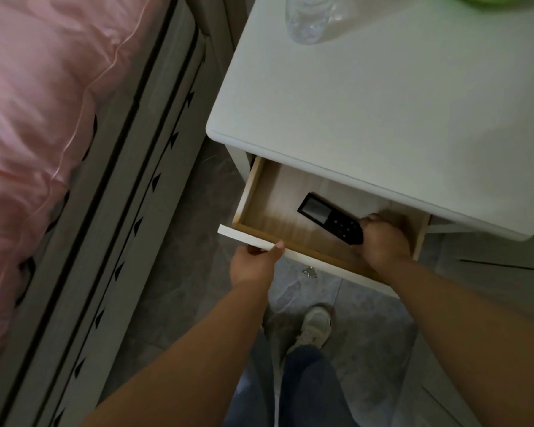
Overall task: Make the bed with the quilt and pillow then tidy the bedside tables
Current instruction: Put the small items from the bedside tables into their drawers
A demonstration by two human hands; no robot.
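**Remote going into the bedside drawer**

While your left hand point(253, 263) grips the white front of the pulled-out wooden drawer point(261, 208), thumb over its top edge, your right hand point(383, 241) is curled round the lower end of the black rectangular remote control point(327, 217), inside the drawer near its right side. From the head view, this looks like the tidying step at the white bedside table point(383, 118). Next, let the remote lie flat, draw the right hand clear, then push the drawer closed. A clear plastic bottle point(307, 18) stands on the tabletop; the pink satin quilt point(37, 118) covers the bed.
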